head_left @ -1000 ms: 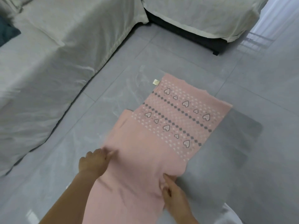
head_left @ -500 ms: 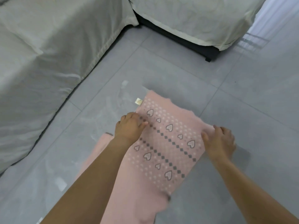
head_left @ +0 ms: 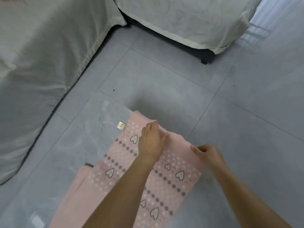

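Left hand (head_left: 152, 140) pinches the far edge of the pink knitted cloth (head_left: 118, 163), which lies flat on the grey tiled floor (head_left: 164, 76); right hand (head_left: 209, 156), fingers curled, meets its far right corner, grip indeterminate.

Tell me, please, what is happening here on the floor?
A person is handling a pink knit garment with heart patterns, which lies spread flat on the grey tiled floor. The left hand grips its far edge near the middle, and the right hand seems to pinch the far right corner. Both arms are stretched forward. Probably the far end is about to be folded or straightened.
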Available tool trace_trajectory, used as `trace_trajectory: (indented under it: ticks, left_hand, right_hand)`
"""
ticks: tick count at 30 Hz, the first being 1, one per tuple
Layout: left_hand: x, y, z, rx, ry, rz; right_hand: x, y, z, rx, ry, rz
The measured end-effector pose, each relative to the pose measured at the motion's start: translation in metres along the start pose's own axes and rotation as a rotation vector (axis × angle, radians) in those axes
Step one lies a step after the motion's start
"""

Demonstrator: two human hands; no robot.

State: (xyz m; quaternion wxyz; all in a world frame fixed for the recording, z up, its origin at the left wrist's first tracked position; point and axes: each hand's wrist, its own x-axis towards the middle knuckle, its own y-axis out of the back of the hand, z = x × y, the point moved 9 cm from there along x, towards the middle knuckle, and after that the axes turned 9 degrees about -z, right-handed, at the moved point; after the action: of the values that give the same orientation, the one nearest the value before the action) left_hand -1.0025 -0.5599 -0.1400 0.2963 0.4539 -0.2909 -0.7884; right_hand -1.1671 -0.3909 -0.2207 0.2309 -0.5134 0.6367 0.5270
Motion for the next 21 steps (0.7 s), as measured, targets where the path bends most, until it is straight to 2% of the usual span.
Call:
trace_trajectory:
  ticks: [5,7,10,12,14,21]
  left_hand:
    - [-0.042,-0.033,0.005,-0.198,0.036,0.118]
    - [-0.056,-0.057,0.015,-0.150,-0.044,0.146]
    - [-0.070,-0.110,0.044,0.034,-0.183,0.049]
    - [-0.071,-0.129,0.054,0.084,-0.134,-0.020]
    - [-0.065,-0.136,0.058,0.085,-0.071,-0.032]
    - [-0.059,-0.127,0.059,0.021,-0.015,0.151]
  right_hand:
    - [0.008,-0.005,-0.058,0.009,0.192,-0.108]
    - [0.019,-0.009,-0.094,0.025,0.265,-0.131]
    - [0.035,-0.025,-0.151,-0.081,0.353,-0.221]
    - [0.043,-0.040,-0.183,-0.226,0.417,-0.279]
    - [0.053,-0.050,-0.207,-0.265,0.451,-0.303]
    - [0.076,-0.069,-0.249,-0.189,0.447,-0.332]
